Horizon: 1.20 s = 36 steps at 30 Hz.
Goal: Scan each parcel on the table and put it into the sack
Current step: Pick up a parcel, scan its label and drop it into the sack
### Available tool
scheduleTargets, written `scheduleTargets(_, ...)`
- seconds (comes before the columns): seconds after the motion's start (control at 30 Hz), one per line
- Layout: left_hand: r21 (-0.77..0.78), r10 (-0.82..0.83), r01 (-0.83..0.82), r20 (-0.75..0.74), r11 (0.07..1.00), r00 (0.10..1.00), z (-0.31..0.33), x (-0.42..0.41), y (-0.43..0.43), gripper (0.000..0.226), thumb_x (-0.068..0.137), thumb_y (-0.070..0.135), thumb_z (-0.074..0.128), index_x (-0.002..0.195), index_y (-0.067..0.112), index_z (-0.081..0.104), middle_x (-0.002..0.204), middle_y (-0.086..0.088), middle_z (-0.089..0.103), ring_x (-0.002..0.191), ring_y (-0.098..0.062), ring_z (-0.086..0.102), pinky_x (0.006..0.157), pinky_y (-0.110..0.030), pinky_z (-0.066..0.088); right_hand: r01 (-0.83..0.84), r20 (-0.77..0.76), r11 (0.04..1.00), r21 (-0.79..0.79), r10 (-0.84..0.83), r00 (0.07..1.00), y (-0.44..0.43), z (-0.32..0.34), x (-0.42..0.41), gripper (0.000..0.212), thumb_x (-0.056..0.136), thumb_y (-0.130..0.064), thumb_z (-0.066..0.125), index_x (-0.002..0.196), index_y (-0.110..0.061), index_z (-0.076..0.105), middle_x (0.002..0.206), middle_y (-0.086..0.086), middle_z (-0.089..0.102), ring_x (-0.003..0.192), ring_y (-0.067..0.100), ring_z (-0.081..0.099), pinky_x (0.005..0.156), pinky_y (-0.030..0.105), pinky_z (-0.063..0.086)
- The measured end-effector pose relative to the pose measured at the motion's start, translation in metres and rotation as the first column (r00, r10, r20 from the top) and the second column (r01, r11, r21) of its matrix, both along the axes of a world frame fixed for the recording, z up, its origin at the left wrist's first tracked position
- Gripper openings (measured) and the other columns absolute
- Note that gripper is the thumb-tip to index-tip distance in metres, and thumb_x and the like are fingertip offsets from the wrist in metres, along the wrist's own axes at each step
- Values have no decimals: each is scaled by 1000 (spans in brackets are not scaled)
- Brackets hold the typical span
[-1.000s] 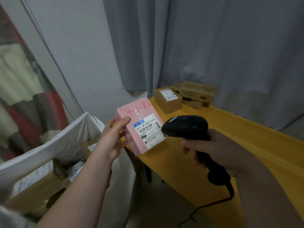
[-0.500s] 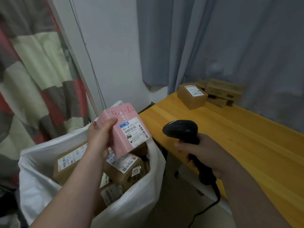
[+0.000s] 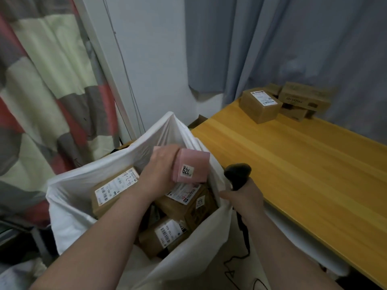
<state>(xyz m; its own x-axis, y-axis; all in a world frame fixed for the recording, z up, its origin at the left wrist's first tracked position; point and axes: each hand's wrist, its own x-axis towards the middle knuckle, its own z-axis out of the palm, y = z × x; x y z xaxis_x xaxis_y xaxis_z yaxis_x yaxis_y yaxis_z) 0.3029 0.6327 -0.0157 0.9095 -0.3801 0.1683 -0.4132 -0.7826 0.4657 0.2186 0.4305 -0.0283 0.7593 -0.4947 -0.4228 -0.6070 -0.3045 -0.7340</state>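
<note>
Head view: at centre frame the left grip point(image 3: 161, 170) holds the pink parcel point(image 3: 192, 166) over the open white sack point(image 3: 69, 222), above brown boxes point(image 3: 113, 191) inside; the right grip point(image 3: 245, 197) clasps the black scanner point(image 3: 237, 171) just right of it; more parcels point(image 3: 259, 106) sit on the surface point(image 3: 303, 164) upper right

Both forearms reach forward; left hand point(image 3: 161, 170) curled in grip, right hand point(image 3: 244, 197) fisted alongside.

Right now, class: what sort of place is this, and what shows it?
Probably a home room used for sorting parcels: labelled cardboard parcels on a wooden table, a white sack holding more, and grey curtains.
</note>
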Motion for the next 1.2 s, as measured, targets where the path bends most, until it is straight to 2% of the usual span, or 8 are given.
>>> scheduleTargets(0.13,235,-143,132,32,963,989,-15,7,0,81,75,29,73,144,28,30,147,5,37,132,-23,36,101,-43,46,128,29,991,28,-129,991,2,-5,1,50,78,-10,70,124,-10,50,84,-1,50,84,22,52,67,33,43)
scheduleTargets(0.23,313,-187,151,89,938,978,-13,11,-10,75,81,29,70,145,28,31,148,6,34,129,-25,38,91,-36,51,233,99,971,47,-236,967,-4,1,4,51,78,-7,69,125,-13,51,94,3,54,88,25,54,69,35,43)
scheduleTargets(0.43,353,-350,362,-101,863,931,-16,24,-37,73,74,51,72,135,26,42,135,2,47,122,-22,46,98,-47,44,326,182,926,191,-359,915,-18,5,8,59,78,-4,71,132,-17,50,101,3,55,91,26,55,69,36,43)
scheduleTargets(0.57,517,-400,400,-116,757,909,0,35,-64,57,73,64,41,115,32,64,112,8,64,105,-19,59,98,-45,39,324,226,913,250,-380,897,-23,2,11,60,75,0,71,130,-15,51,96,2,56,88,26,58,64,33,44)
scheduleTargets(0.63,620,-370,409,-199,670,908,-4,32,-78,52,76,66,41,109,35,66,111,9,64,103,-18,60,96,-44,42,305,243,920,248,-363,899,-26,2,12,56,75,1,70,125,-15,52,90,-1,55,83,22,57,57,28,41)
scheduleTargets(0.87,717,-121,311,-305,624,945,-35,18,-97,46,90,30,56,135,25,51,141,-6,41,130,-34,39,106,-47,38,162,211,947,277,-224,951,-47,-2,10,45,75,0,70,111,-20,52,86,-2,54,74,13,52,57,29,40)
scheduleTargets(1.0,629,39,309,-476,713,879,-21,38,-112,44,91,31,56,134,21,54,135,-2,54,122,-24,52,103,-38,45,71,113,931,359,-119,987,-63,-5,4,39,77,-4,73,104,-22,51,90,2,58,78,19,58,63,33,47)
scheduleTargets(1.2,527,104,54,-266,848,958,15,50,-152,27,94,19,49,117,15,62,115,-4,62,104,-21,59,86,-31,50,31,94,901,434,-79,992,-114,7,10,28,80,-5,74,98,-16,56,78,14,66,65,27,62,62,38,52)
